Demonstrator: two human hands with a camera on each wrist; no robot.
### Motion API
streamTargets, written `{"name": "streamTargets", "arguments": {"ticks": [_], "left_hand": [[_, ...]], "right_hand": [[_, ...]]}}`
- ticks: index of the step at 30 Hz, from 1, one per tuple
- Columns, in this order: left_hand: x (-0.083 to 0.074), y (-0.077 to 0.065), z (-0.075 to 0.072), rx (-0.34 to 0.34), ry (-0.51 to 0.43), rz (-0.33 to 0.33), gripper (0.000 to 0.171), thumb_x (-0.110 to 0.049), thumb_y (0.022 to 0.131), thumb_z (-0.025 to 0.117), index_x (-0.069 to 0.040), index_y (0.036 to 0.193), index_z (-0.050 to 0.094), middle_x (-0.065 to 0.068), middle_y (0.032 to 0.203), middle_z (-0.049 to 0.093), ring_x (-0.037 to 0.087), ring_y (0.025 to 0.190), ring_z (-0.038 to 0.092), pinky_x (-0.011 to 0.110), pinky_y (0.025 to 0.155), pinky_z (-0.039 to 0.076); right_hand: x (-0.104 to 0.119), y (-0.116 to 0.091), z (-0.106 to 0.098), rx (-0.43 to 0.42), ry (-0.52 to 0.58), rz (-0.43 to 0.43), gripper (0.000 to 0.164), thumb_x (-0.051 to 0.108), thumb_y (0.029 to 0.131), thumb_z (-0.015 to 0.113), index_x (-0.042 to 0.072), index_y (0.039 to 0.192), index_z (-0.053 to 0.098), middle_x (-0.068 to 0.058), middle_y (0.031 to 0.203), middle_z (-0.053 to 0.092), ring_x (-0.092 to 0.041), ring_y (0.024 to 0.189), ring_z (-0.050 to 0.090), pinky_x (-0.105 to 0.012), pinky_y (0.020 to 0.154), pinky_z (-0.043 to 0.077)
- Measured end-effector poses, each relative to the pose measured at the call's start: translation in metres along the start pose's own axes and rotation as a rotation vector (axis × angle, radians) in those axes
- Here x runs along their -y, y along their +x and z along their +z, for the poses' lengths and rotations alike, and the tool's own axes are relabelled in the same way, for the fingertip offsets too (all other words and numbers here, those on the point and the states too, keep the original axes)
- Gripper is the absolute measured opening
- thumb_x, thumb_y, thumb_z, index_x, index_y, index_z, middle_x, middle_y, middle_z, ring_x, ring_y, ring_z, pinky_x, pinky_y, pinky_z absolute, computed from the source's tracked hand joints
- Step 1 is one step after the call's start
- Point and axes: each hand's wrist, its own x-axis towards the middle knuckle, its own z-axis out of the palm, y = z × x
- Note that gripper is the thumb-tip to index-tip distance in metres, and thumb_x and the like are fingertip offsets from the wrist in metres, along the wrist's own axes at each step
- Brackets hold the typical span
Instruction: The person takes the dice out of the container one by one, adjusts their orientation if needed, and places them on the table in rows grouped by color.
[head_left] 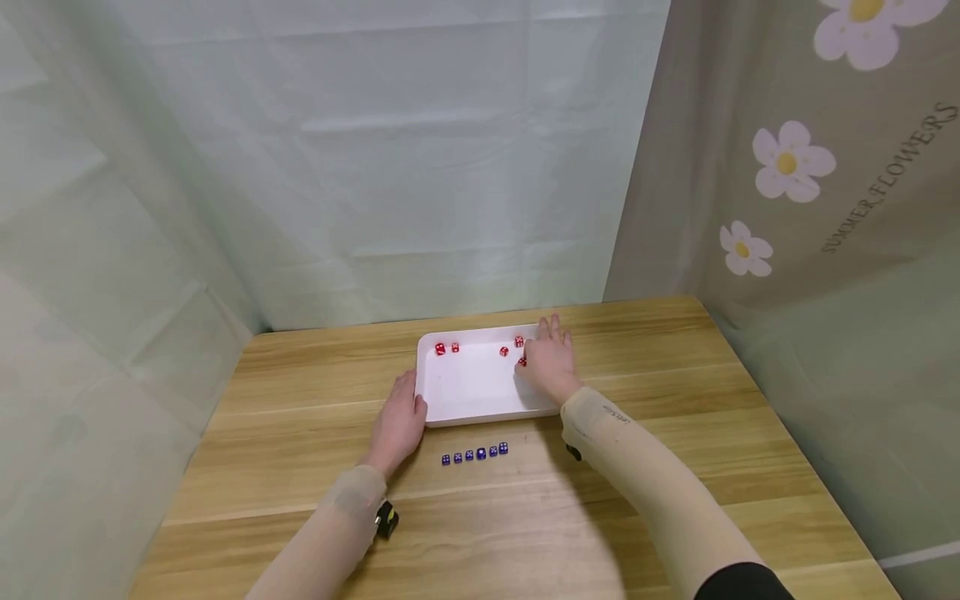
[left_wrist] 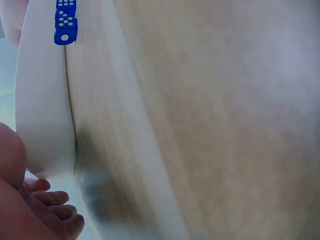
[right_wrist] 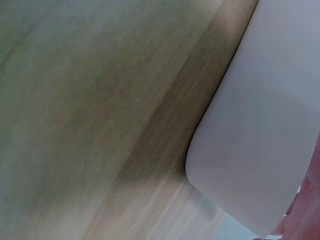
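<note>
A white tray (head_left: 472, 383) lies on the table with several red dice in it. Against its left side rests my left hand (head_left: 400, 423), fingers along the outside and thumb near the front corner. My right hand (head_left: 551, 364) reaches over the tray's right end, where thumb and index finger pinch a red die (head_left: 522, 362), partly covered. Two more red dice, one of them this die (head_left: 504, 352), sit just left of that hand. Another red die (head_left: 440, 348) and a smaller one (head_left: 455, 347) are at the tray's back left.
In front of the tray, several blue dice (head_left: 482, 454) form a row on the wooden table (head_left: 300, 467). The left wrist view shows blue dice (left_wrist: 66, 30) beside the tray's wall. Pale curtains (head_left: 412, 167) hang behind the table, with a flowered one (head_left: 795, 162) at right.
</note>
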Motion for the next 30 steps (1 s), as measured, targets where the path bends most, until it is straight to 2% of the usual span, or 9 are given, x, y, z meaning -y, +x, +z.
{"name": "streamTargets", "arguments": {"ticks": [4,14,22,30], "left_hand": [[0.000,0.000,0.000,0.005,0.003,-0.006,0.060,-0.018,0.113,0.042,0.004,0.166,0.028,0.023,0.171,0.031,0.039,0.161,0.024,0.053,0.130,0.022],[-0.001,0.001,0.000,-0.002,-0.002,0.006,0.060,-0.017,0.112,0.043,0.005,0.166,0.029,0.024,0.171,0.032,0.039,0.160,0.025,0.053,0.131,0.022],[0.000,0.001,0.000,0.003,-0.006,0.009,0.060,-0.018,0.112,0.042,0.005,0.166,0.028,0.024,0.171,0.031,0.040,0.160,0.024,0.054,0.130,0.022],[0.000,0.001,0.000,-0.003,-0.005,0.015,0.060,-0.017,0.112,0.042,0.005,0.166,0.028,0.024,0.171,0.031,0.039,0.160,0.024,0.054,0.131,0.022]], "right_hand": [[0.000,-0.001,-0.001,-0.007,0.004,-0.007,0.045,0.046,0.099,0.072,0.011,0.127,0.077,-0.025,0.174,0.024,-0.046,0.163,0.006,-0.062,0.130,0.019],[-0.006,-0.008,-0.006,-0.039,0.067,-0.040,0.030,0.044,0.099,0.072,0.016,0.108,0.079,-0.027,0.173,0.024,-0.048,0.162,0.007,-0.063,0.130,0.018],[-0.008,-0.022,-0.015,-0.075,0.156,-0.068,0.029,0.045,0.098,0.074,0.018,0.106,0.078,-0.026,0.173,0.024,-0.049,0.162,0.008,-0.063,0.130,0.016],[-0.006,-0.029,-0.018,-0.096,0.160,-0.103,0.028,0.045,0.098,0.075,0.018,0.103,0.078,-0.026,0.172,0.027,-0.048,0.162,0.010,-0.063,0.130,0.019]]}}
